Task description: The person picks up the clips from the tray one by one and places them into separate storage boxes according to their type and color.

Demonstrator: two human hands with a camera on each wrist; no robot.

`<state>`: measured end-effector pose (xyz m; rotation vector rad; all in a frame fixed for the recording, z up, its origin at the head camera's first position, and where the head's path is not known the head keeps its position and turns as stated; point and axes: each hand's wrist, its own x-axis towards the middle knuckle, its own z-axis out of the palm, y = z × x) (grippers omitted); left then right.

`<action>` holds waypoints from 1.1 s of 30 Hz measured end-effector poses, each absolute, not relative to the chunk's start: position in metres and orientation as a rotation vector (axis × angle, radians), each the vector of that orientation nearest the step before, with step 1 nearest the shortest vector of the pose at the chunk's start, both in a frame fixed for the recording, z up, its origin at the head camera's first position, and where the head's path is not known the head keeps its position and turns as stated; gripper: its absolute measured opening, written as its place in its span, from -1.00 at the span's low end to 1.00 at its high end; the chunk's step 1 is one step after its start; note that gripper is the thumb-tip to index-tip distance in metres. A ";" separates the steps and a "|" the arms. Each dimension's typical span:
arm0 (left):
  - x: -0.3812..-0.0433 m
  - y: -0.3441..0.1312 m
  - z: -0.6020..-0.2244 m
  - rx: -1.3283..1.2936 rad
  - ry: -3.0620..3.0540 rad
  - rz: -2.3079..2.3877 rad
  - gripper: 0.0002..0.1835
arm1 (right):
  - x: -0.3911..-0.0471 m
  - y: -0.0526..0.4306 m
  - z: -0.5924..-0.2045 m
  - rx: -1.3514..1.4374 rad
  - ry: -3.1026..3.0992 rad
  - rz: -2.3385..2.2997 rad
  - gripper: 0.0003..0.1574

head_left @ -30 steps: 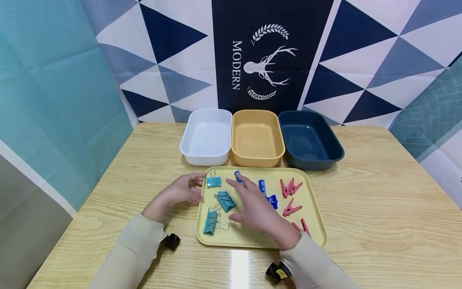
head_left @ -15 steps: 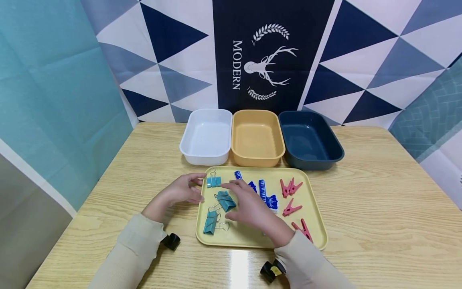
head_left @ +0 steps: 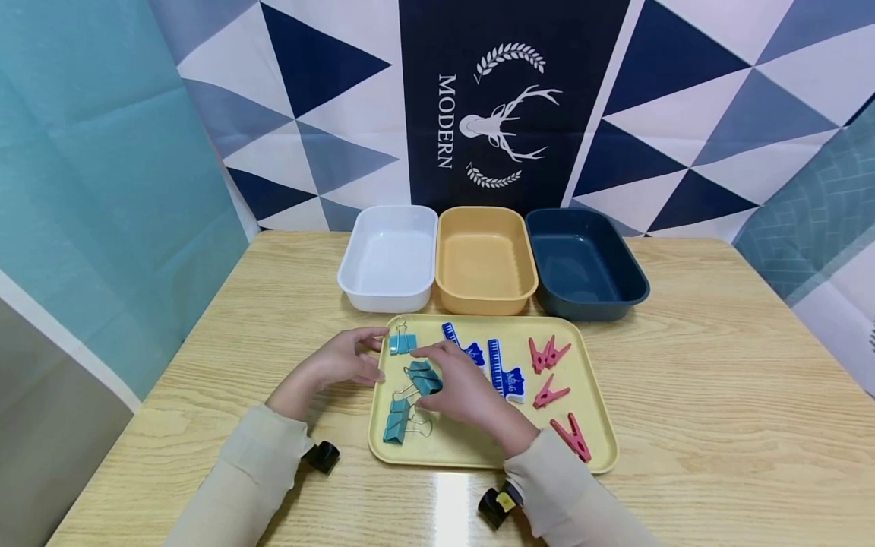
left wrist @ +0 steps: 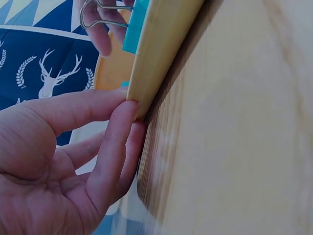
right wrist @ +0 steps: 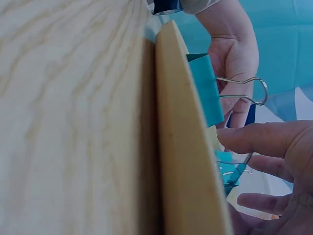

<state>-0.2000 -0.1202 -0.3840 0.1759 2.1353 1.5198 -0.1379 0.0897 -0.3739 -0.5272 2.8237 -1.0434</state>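
Note:
My left hand [head_left: 345, 357] pinches the left rim of the yellow tray [head_left: 472, 450]; the left wrist view puts its fingertips right at the edge. My right hand [head_left: 468, 389] is over the tray's left half, thumb and fingers spread around the middle teal binder clip [head_left: 424, 377]. A gap shows between thumb and fingers in the right wrist view. Another teal binder clip [head_left: 403, 344] lies near the far left corner, and a third, the near binder clip [right wrist: 205, 90], has its wire handles sticking out toward the right hand.
Two blue-and-white ruler-shaped clips [head_left: 507, 376] lie mid-tray, with several pink clothespins [head_left: 551, 392] at the right. Behind the tray stand a white bin [head_left: 386, 302], a yellow bin [head_left: 485, 305] and a dark blue bin [head_left: 593, 310], side by side before the patterned cloth.
My right hand has moved left and slightly down, from over the blue clips to around the middle binder clip, uncovering the blue clips. My left hand stays at the rim.

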 end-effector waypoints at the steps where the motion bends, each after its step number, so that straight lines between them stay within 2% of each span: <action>1: -0.200 -0.120 -0.384 0.176 2.133 1.521 -0.16 | -0.139 0.090 -0.375 -0.531 2.825 -1.039 -0.17; 9: -0.200 -0.120 -0.383 0.175 2.134 1.515 -0.17 | -0.144 0.090 -0.381 -0.675 2.820 -0.986 -0.23; 17: -0.201 -0.121 -0.384 0.185 2.128 1.521 -0.17 | -0.147 0.088 -0.384 -0.694 2.811 -1.013 -0.31; 21: -0.201 -0.121 -0.384 0.188 2.117 1.529 -0.16 | -0.147 0.088 -0.383 -0.643 2.805 -1.052 -0.33; 28: -0.202 -0.122 -0.384 0.203 2.110 1.534 -0.16 | -0.147 0.089 -0.382 -0.521 2.747 -1.188 -0.48; 33: -0.201 -0.122 -0.385 0.192 2.107 1.534 -0.16 | -0.148 0.091 -0.381 -0.413 2.675 -1.294 -0.48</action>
